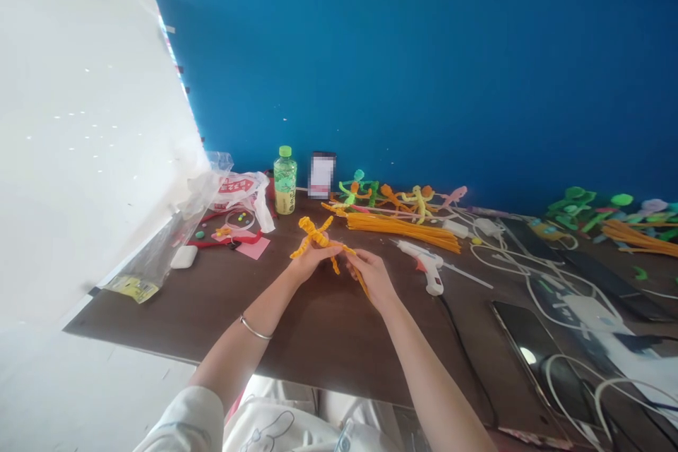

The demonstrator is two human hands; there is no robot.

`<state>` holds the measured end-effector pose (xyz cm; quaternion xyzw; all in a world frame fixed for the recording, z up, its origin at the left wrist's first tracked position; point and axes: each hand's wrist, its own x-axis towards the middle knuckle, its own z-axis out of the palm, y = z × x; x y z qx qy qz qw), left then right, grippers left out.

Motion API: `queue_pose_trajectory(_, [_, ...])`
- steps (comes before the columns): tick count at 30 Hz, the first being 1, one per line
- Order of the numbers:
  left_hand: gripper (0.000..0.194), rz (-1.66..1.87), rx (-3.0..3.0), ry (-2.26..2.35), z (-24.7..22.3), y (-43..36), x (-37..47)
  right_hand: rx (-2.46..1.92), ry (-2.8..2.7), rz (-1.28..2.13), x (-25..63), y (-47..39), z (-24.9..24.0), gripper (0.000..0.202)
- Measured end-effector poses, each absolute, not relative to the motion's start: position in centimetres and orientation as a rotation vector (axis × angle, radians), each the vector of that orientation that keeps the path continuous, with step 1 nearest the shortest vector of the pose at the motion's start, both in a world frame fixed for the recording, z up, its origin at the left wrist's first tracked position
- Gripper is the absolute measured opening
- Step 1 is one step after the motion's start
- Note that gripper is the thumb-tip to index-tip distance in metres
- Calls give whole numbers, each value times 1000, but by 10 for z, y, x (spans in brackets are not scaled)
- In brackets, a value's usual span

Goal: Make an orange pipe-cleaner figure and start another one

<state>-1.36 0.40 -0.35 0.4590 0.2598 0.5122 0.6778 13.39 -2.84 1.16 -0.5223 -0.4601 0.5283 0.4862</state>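
Observation:
An orange pipe-cleaner figure (313, 234) with a round head and coiled limbs is held above the dark table (328, 339). My left hand (313, 258) is closed around its lower body, thumb pointing right. My right hand (371, 275) pinches an orange stem (362, 282) that runs from the figure down past the fingers. The two hands are close together, fingertips nearly meeting. Behind them lies a bundle of orange pipe cleaners (402, 229). Several coloured figures (418, 203) stand or lie at the wall.
A green-capped bottle (284, 183) and a propped phone (322, 175) stand behind. Red-handled pliers (227, 241) lie left, a white glue gun (426, 265) right. Farther right are white cables (530, 275) and a dark phone (534, 349). A plastic bag (174, 247) lies at the left edge.

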Motion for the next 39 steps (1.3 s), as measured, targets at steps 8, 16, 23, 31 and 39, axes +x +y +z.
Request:
queue_pose_trajectory(8, [29, 1323, 1174, 802, -6, 5, -8, -1294, -1147, 1259, 127, -32, 9, 35])
queue_pose_trajectory(16, [31, 1321, 1208, 824, -19, 12, -4, -1452, -1750, 510, 131, -33, 1, 25])
queue_pose_trajectory(23, [25, 1262, 1330, 866, -18, 12, -8, -1500, -1967, -92, 143, -32, -1, 30])
queue_pose_trajectory(31, [29, 1103, 1311, 753, -11, 7, -11, -1416, -1840, 68, 152, -28, 4, 27])
queue_pose_trajectory(39, [33, 1004, 986, 503, -1, 3, -15, -1345, -1403, 785, 146, -24, 6, 24])
